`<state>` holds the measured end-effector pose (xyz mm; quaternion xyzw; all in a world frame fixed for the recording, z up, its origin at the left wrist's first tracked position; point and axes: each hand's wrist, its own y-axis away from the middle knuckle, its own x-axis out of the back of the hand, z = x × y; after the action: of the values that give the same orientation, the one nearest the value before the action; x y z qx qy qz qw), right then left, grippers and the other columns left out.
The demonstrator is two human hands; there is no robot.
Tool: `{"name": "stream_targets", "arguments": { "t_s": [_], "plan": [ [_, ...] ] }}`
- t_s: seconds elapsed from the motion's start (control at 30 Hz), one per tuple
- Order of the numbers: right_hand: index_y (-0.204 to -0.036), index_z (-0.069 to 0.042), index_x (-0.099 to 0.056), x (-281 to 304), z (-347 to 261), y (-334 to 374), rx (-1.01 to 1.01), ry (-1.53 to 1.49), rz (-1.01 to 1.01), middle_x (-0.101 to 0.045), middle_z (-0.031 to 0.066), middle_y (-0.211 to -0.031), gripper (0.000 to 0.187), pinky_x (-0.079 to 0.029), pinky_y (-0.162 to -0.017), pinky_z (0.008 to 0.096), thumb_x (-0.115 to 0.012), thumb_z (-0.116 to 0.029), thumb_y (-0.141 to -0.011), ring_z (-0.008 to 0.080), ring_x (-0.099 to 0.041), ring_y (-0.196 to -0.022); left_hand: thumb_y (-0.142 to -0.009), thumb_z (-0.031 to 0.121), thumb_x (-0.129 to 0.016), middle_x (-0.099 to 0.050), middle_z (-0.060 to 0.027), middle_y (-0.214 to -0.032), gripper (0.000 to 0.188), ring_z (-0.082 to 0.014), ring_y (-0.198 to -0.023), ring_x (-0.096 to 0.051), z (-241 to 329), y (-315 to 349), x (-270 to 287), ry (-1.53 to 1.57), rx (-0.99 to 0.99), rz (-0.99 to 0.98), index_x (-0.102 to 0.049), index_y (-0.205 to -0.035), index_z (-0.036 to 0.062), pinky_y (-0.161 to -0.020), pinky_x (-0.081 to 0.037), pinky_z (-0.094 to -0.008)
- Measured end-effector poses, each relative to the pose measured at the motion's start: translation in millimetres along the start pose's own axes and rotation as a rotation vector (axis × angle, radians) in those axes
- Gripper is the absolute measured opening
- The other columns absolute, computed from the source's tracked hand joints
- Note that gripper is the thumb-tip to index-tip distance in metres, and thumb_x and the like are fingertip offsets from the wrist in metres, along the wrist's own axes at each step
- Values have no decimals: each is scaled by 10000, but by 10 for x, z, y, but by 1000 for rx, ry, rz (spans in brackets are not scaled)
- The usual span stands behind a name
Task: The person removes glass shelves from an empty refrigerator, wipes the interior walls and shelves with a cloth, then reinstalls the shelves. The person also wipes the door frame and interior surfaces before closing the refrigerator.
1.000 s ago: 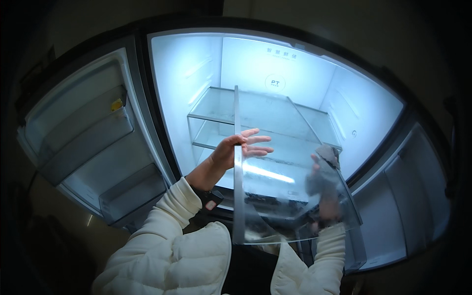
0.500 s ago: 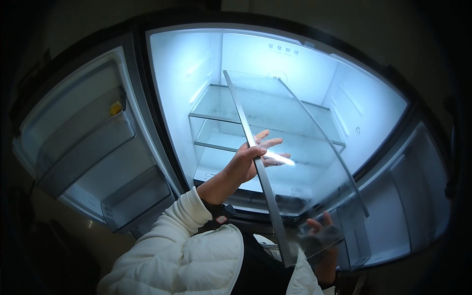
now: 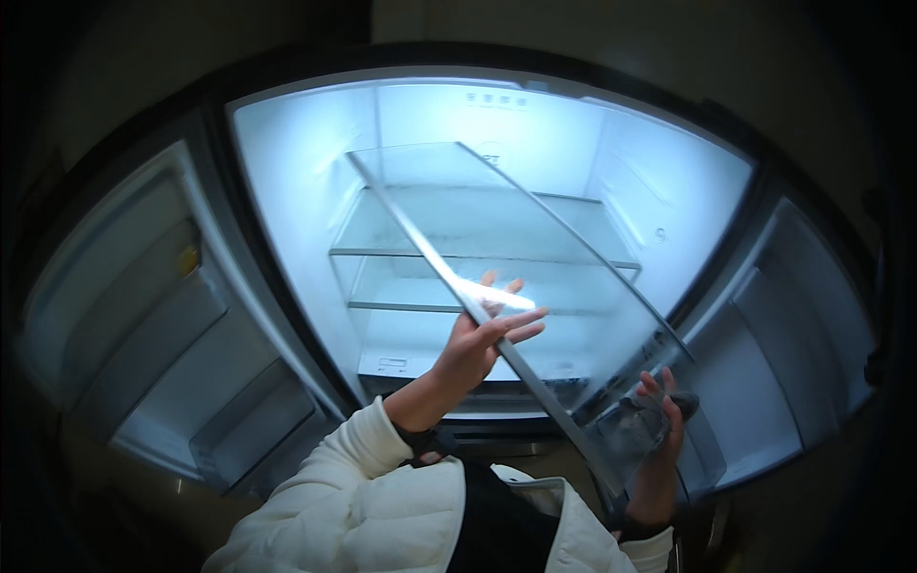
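A loose glass shelf with metal-trimmed long edges is tilted in front of the refrigerator, its far end reaching into the compartment. My left hand grips the left trim, with the thumb above the glass and fingers showing through it. At the near right end, my right hand is closed on a crumpled grey cloth. The cloth lies at the glass, seen partly through it; whether it presses on the surface I cannot tell.
The lit refrigerator compartment holds fixed glass shelves. Both doors stand wide: the left door has clear bins and a small yellow item, the right door has bins too. A drawer front sits below.
The glass shelf has turned, its far end swinging left and its near end right. My right hand has moved right and up with the cloth. The view has shifted too.
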<state>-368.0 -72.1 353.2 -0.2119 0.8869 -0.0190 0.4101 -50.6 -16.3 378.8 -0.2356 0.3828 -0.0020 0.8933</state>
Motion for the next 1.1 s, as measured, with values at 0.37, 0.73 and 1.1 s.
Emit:
{"name": "stream_targets", "arguments": {
  "t_s": [0.37, 0.73, 1.1],
  "plan": [
    [-1452, -35, -261, 529, -144, -181, 12, -21, -38, -577, 275, -1211, 711, -571, -825, 409, -593, -173, -839, 299, -641, -999, -827, 831, -232, -576, -348, -1188, 1098, -440, -1075, -618, 300, -42, 426, -227, 59, -65, -270, -1432, -85, -874, -548, -467],
    [-1444, -25, -283, 1007, -367, -247, -162, -87, -78, -640, 248, -1096, 712, -594, -746, 366, -626, -157, -835, 253, -685, -897, -937, 450, -465, -584, -326, -1188, 674, -370, -903, -696, 539, -171, 254, -551, 32, -98, -448, -1349, -83, -687, -616, -335],
    [-1446, -9, -298, 967, -310, -456, -323, -131, -40, -662, 175, -1069, 695, -576, -740, 282, -637, -161, -859, 178, -661, -873, -879, 333, -511, -525, -320, -1287, 686, -333, -959, -691, 692, 64, -243, -656, 35, -50, -365, -1404, -83, -693, -614, -321]
  ]
}}
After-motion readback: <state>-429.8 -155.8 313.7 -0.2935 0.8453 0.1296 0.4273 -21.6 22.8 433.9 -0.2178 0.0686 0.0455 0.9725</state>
